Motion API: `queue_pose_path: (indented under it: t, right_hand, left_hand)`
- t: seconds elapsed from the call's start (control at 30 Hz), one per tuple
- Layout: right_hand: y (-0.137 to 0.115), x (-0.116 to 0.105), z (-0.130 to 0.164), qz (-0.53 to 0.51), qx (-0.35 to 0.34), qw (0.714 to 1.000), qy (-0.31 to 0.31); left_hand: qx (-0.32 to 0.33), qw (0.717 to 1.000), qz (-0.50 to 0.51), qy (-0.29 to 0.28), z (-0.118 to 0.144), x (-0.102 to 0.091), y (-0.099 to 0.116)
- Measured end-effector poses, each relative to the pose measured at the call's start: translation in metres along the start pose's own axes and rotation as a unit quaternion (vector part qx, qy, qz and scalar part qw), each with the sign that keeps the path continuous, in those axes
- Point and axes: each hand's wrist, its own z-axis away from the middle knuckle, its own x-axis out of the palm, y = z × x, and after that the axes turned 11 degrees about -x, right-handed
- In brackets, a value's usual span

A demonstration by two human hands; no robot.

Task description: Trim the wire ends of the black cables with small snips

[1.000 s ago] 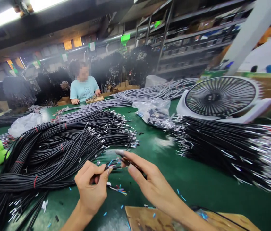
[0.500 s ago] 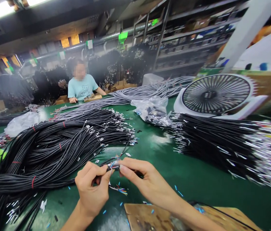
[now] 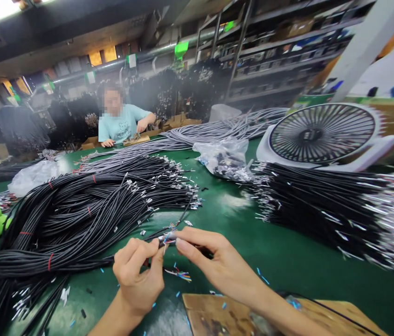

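Observation:
Between my fingertips, at the middle front, is a black cable [image 3: 162, 243] whose end shows thin blue and white wires. My left hand [image 3: 140, 274] pinches the cable from the left. From the right, my right hand [image 3: 206, 252] grips its end between thumb and forefinger. Just below, a fan of coloured wire ends [image 3: 180, 275] hangs over the green table [image 3: 231, 233]. Left of my hands lies a large heap of black cables [image 3: 88, 214] with red ties and stripped white ends.
A bundle of black cables [image 3: 315, 205] lies at right, before a round fan [image 3: 324, 135]. A plastic bag of small parts [image 3: 223, 158] and grey cables [image 3: 190, 137] lie behind. A wooden board [image 3: 217, 312] is at the front. A co-worker [image 3: 121, 123] sits opposite.
My hands keep their pinch on the cable, with only a slight shift in the picture. Across the table, the co-worker's arm has lifted from the table and bent toward the body.

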Motion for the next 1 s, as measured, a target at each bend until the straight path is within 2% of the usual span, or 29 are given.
queue_pose_path:
  t: [0.23,0.3,0.4,0.47,0.57,0.83,0.93,1.0]
  right_hand:
    - [0.003,0.001,0.001,-0.004,-0.01,1.0,0.008]
    - [0.004,0.001,0.001,0.001,-0.009,1.0,0.018]
    - [0.004,0.002,0.003,0.028,-0.01,0.999,0.036]
    - [0.004,0.002,0.003,0.04,-0.014,0.998,0.041]
    - [0.002,0.002,0.003,0.049,-0.021,0.998,0.044]
    - [0.002,0.0,0.003,0.059,-0.034,0.997,0.041]
    - [0.005,0.0,0.003,0.045,-0.006,0.998,0.048]
    - [0.007,0.0,0.002,0.023,0.026,0.998,0.06]
  left_hand:
    - [0.016,1.0,0.013,-0.007,0.002,0.001,0.001]
    - [-0.017,0.999,0.035,-0.01,0.002,0.002,0.001]
    - [-0.128,0.989,0.075,-0.026,0.001,0.004,0.002]
    - [-0.197,0.972,0.113,-0.059,-0.001,0.004,0.002]
    - [-0.26,0.943,0.169,-0.118,-0.005,0.002,0.003]
    - [-0.326,0.891,0.22,-0.225,-0.012,-0.003,0.005]
    - [-0.338,0.887,0.222,-0.222,-0.013,-0.001,0.005]
    - [-0.333,0.896,0.214,-0.202,-0.012,0.001,0.004]
